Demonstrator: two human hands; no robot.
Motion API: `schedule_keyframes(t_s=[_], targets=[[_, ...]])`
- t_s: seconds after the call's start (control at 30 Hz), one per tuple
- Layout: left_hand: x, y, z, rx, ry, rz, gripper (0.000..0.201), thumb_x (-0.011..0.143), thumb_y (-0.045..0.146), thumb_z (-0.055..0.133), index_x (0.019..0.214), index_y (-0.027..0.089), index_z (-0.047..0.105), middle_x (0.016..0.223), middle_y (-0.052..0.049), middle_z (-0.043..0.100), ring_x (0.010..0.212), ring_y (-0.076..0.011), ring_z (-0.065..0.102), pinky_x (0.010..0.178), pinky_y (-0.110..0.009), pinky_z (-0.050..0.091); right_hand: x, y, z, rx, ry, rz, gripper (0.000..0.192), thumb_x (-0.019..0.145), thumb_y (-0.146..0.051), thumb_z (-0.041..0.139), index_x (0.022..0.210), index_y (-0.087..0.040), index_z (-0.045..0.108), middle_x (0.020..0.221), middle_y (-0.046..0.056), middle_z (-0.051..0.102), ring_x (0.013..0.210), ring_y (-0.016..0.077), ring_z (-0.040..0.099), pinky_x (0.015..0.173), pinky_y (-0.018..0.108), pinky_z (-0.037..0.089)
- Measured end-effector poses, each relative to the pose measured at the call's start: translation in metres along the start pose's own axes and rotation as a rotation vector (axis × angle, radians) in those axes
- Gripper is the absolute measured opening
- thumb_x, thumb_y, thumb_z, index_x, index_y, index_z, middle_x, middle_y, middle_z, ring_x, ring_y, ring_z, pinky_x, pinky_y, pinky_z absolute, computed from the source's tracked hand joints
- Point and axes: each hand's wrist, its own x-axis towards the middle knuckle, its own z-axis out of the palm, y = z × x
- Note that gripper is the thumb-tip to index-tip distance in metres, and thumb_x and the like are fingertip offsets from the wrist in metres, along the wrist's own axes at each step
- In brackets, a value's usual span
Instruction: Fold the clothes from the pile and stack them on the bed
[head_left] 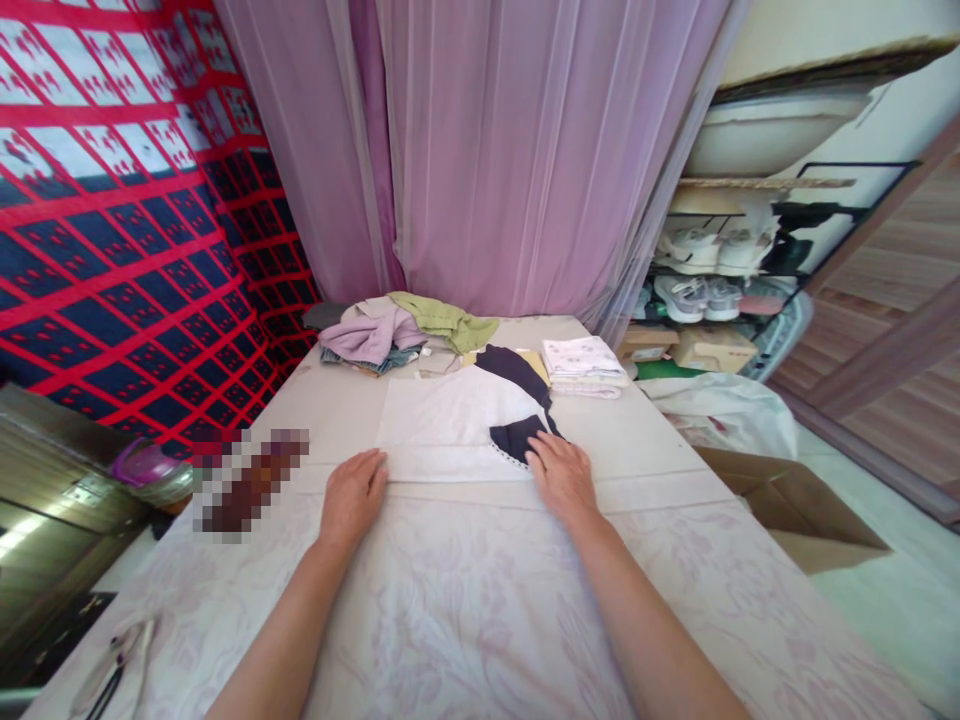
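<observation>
A white garment with dark navy trim (450,425) lies flat on the table (465,600), which has a pale floral cloth over it. My left hand (351,495) rests palm down at the garment's near left edge, fingers together and flat. My right hand (561,475) lies palm down on the near right edge, touching the navy part with its scalloped border. Neither hand grips the cloth; both press on it.
A heap of crumpled clothes (397,335) and a folded white stack (583,365) sit at the table's far end before a pink curtain (487,150). Scissors (112,670) lie near left. A cardboard box (795,505), a white bag and a shoe rack (712,280) stand to the right.
</observation>
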Motion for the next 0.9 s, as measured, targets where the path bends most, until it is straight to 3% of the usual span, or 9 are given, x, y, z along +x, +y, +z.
schedule_keyframes(t_s=[0.07, 0.17, 0.37, 0.57, 0.7, 0.8, 0.9], targets=[[0.004, -0.011, -0.005, 0.016, 0.010, -0.067, 0.040, 0.091, 0.036, 0.037, 0.114, 0.017, 0.063, 0.116, -0.010, 0.066, 0.108, -0.0246, 0.058, 0.097, -0.039, 0.043, -0.005, 0.013, -0.007, -0.048, 0.079, 0.173, 0.031, 0.090, -0.031, 0.046, 0.110, -0.018, 0.065, 0.111, 0.011, 0.066, 0.102, 0.0240, 0.056, 0.088, 0.038, 0.035], [0.016, -0.016, -0.011, 0.083, -0.061, -0.149, 0.041, 0.088, 0.044, 0.041, 0.111, 0.019, 0.064, 0.109, -0.010, 0.068, 0.101, -0.0273, 0.060, 0.090, -0.039, 0.045, -0.010, 0.027, -0.015, -0.107, 0.042, 0.294, 0.027, 0.086, -0.035, 0.051, 0.099, -0.019, 0.068, 0.094, 0.010, 0.069, 0.088, 0.0238, 0.057, 0.075, 0.035, 0.034], [0.036, -0.004, -0.016, 0.104, -0.187, -0.223, 0.031, 0.081, 0.045, 0.051, 0.099, 0.023, 0.064, 0.097, -0.007, 0.068, 0.092, -0.0265, 0.061, 0.077, -0.035, 0.045, -0.011, 0.029, -0.013, -0.100, -0.007, 0.233, 0.017, 0.084, -0.034, 0.055, 0.083, -0.023, 0.068, 0.083, 0.004, 0.068, 0.079, 0.0198, 0.057, 0.068, 0.031, 0.029], [0.029, -0.003, -0.013, 0.032, -0.037, -0.182, 0.022, 0.081, 0.036, 0.053, 0.096, 0.023, 0.062, 0.097, -0.005, 0.067, 0.095, -0.0241, 0.059, 0.082, -0.035, 0.043, -0.012, 0.030, -0.008, -0.128, 0.031, 0.199, 0.018, 0.085, -0.033, 0.053, 0.086, -0.022, 0.067, 0.087, 0.005, 0.068, 0.083, 0.0207, 0.056, 0.069, 0.032, 0.027], [0.023, -0.009, -0.010, -0.004, -0.054, -0.148, 0.024, 0.083, 0.037, 0.052, 0.099, 0.023, 0.064, 0.097, -0.005, 0.067, 0.094, -0.0232, 0.059, 0.083, -0.034, 0.043, -0.011, 0.034, -0.005, -0.102, 0.006, 0.249, 0.026, 0.084, -0.039, 0.054, 0.096, -0.021, 0.067, 0.089, 0.006, 0.070, 0.084, 0.0223, 0.058, 0.070, 0.032, 0.029], [0.021, -0.011, -0.011, 0.000, -0.040, -0.127, 0.024, 0.085, 0.039, 0.049, 0.094, 0.023, 0.065, 0.098, -0.005, 0.068, 0.095, -0.0226, 0.059, 0.084, -0.032, 0.042, -0.011, 0.036, -0.005, -0.094, -0.041, 0.252, 0.024, 0.084, -0.039, 0.052, 0.089, -0.022, 0.069, 0.085, 0.006, 0.070, 0.082, 0.0223, 0.058, 0.069, 0.032, 0.029], [0.020, -0.008, -0.014, -0.035, -0.028, -0.158, 0.026, 0.089, 0.037, 0.040, 0.095, 0.023, 0.061, 0.089, -0.003, 0.067, 0.089, -0.0201, 0.060, 0.078, -0.029, 0.043, -0.012, 0.037, -0.004, -0.081, 0.008, 0.245, 0.024, 0.084, -0.037, 0.050, 0.091, -0.022, 0.069, 0.083, 0.006, 0.070, 0.083, 0.0224, 0.058, 0.071, 0.032, 0.030]])
